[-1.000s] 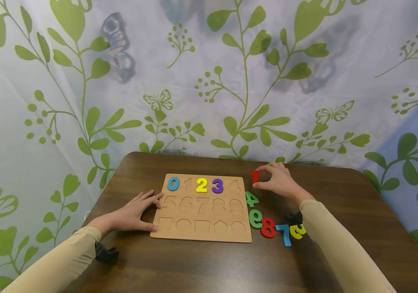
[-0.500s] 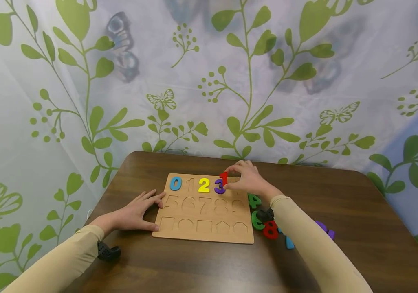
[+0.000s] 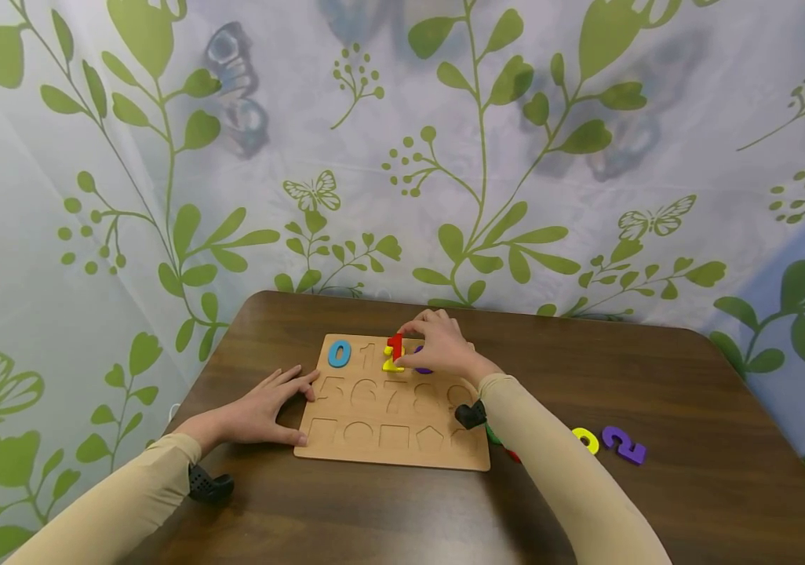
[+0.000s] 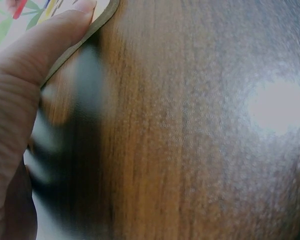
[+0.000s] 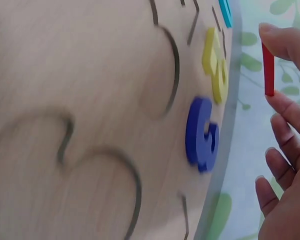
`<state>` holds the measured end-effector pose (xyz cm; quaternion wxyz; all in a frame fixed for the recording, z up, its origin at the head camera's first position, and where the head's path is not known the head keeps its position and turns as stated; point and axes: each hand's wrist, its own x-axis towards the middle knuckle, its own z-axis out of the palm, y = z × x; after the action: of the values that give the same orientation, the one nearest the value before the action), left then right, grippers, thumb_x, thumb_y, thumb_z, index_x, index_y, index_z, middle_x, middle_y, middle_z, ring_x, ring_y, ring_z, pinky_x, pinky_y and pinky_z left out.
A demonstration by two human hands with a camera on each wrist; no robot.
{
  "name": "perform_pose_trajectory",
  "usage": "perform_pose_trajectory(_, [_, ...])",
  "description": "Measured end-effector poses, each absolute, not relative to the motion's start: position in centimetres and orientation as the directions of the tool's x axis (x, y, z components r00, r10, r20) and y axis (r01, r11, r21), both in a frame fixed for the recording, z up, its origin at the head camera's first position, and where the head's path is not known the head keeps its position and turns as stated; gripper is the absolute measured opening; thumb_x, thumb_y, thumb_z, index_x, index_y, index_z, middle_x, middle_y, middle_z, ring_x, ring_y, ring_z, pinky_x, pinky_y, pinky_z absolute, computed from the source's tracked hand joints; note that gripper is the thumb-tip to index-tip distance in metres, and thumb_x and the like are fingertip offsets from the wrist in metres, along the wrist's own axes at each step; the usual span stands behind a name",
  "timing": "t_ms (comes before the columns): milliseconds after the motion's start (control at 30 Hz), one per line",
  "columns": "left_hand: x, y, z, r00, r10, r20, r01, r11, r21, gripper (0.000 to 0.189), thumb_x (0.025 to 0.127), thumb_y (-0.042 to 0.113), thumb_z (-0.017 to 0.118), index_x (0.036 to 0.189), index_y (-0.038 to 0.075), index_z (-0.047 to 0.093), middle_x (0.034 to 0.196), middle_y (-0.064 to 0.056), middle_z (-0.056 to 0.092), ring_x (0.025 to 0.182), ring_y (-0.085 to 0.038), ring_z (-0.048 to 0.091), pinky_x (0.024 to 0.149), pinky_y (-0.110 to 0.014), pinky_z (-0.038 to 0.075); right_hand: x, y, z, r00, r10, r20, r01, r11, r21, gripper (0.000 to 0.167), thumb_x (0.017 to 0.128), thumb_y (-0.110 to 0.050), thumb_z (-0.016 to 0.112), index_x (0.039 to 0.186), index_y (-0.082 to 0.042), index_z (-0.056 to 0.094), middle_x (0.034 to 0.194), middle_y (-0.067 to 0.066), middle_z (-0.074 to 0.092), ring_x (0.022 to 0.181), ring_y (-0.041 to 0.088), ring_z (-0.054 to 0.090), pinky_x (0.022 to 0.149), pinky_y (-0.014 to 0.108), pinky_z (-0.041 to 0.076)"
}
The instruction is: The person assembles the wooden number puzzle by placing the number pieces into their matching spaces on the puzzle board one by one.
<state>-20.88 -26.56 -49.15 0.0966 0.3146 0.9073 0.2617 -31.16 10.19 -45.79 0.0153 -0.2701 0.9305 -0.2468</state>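
My right hand [image 3: 443,345] pinches a red number 1 [image 3: 395,346] between thumb and fingertip, over the yellow 2 [image 3: 390,367]. The right wrist view shows the red piece [image 5: 269,70] edge-on, held apart from the board. The wooden number board [image 3: 374,459] lies on the table with a blue 0 [image 3: 334,362] in its top row. Partly behind my right fingers is a purple 3 [image 5: 202,135]. The 1-shaped recess [image 3: 368,357] lies between the 0 and the 2. My left hand [image 3: 261,410] rests at the board's left edge, its thumb [image 4: 65,35] on the corner.
On the brown table [image 3: 374,518], a yellow piece [image 3: 586,440] and a purple piece [image 3: 624,445] lie right of my right forearm. A green piece and a red piece [image 3: 513,456] are mostly hidden under that sleeve. A patterned cloth [image 3: 346,259] hangs behind the table.
My right hand has carried the red 1 leftward from beside the board, past the 3, to above the 2. My left hand stays on the board's edge.
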Motion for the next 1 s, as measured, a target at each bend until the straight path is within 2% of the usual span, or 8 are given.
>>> perform_pose_trajectory(400, [-20.8,-26.7,-49.3,-0.779,0.627,-0.001,0.527,0.657,0.539,0.056,0.083,0.057,0.080,0.120,0.023,0.054,0.165,-0.013,0.030,0.152,-0.048,0.012,0.118,-0.069,0.005,-31.7,6.3,-46.5,-0.858,-0.509,0.060,-0.495,0.792,-0.358,0.051,0.081,-0.060,0.079,0.122,-0.031,0.070,0.123,-0.004,0.053,0.120,0.022,0.038,0.099,0.046,0.031])
perform_pose_trajectory(700, [-21.0,-26.6,-49.4,-0.785,0.619,-0.023,0.512,0.671,0.536,0.058,0.081,0.059,0.080,0.119,0.025,0.054,0.166,-0.011,0.029,0.153,-0.045,0.011,0.119,-0.067,0.004,-31.6,4.9,-47.6,-0.864,-0.500,0.061,-0.491,0.808,-0.325,0.054,0.080,-0.061,0.076,0.121,-0.027,0.071,0.118,-0.003,0.052,0.109,0.021,0.039,0.095,0.044,0.031])
perform_pose_trajectory(1000, [-21.1,-26.6,-49.2,-0.786,0.618,-0.025,0.513,0.675,0.531,0.059,0.081,0.059,0.081,0.120,0.025,0.054,0.166,-0.010,0.029,0.153,-0.045,0.011,0.120,-0.066,0.004,-31.4,4.3,-47.4,-0.874,-0.480,0.074,-0.476,0.818,-0.322,0.054,0.079,-0.063,0.079,0.118,-0.027,0.074,0.116,-0.004,0.053,0.109,0.022,0.039,0.094,0.043,0.031])
